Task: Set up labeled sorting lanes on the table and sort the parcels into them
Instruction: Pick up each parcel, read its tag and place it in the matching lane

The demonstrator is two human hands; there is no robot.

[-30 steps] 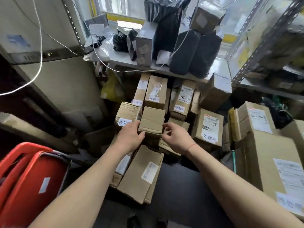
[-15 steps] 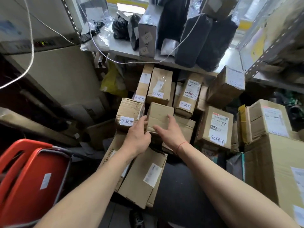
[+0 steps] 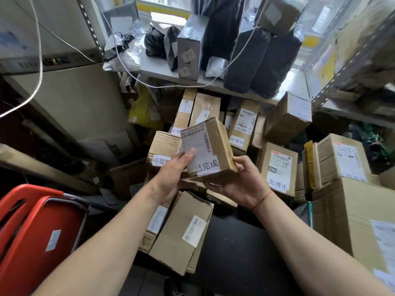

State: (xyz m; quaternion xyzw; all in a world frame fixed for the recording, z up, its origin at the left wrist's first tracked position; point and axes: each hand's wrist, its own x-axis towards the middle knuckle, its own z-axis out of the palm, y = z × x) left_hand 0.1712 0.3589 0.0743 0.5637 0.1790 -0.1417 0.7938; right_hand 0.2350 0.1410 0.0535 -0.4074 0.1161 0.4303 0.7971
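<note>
On the small brown box (image 3: 210,150) held up in both hands, a white paper tag reading "已完成". On the carton (image 3: 277,167) to the right, "X46", handwritten "33" and a tag "处理中". On the upright box (image 3: 243,127) behind, handwritten "1006-0..." and "异常件". On the crumpled box (image 3: 163,146) at left, "待处", rest hidden. Other labels too blurred.

Two bare forearms, no sleeves, thin red string bracelet (image 3: 261,198) on right wrist
</note>
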